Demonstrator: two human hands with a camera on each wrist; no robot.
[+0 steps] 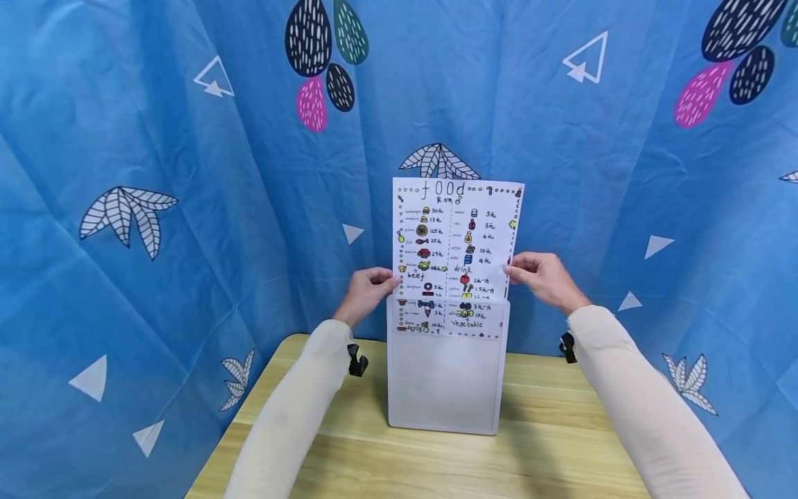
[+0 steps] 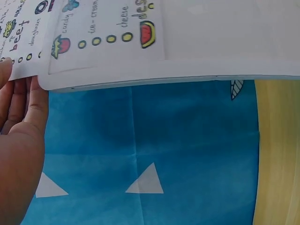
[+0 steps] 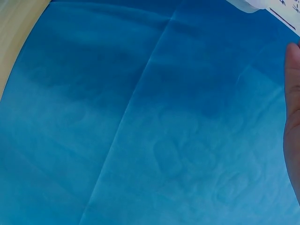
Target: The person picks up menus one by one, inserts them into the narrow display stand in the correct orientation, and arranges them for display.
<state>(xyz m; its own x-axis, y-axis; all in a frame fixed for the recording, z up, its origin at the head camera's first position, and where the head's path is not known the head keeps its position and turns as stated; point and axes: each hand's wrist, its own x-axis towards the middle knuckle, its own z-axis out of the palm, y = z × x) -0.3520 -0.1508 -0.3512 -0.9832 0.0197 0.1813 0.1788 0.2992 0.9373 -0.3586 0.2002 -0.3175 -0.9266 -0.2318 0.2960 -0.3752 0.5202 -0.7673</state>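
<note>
A paper menu (image 1: 458, 239), hand-drawn and headed "food", stands upright with its lower part inside a clear-fronted, white-edged sign holder (image 1: 445, 381). Through the holder's front its bottom rows still show. My left hand (image 1: 368, 294) pinches the menu's left edge just above the holder's top rim. At the right edge, slightly higher, my right hand (image 1: 545, 277) pinches the paper between thumb and fingers. In the left wrist view the left hand (image 2: 23, 112) has its thumb over the sheet and fingers behind it. Only a strip of the right hand (image 3: 293, 108) shows in the right wrist view.
The holder stands on a light wood-grain table (image 1: 561, 430) with a rounded back left corner. Behind and beside the table hangs a blue patterned curtain (image 1: 280, 208). A dark strap buckle sits at each wrist, below the pale sleeves.
</note>
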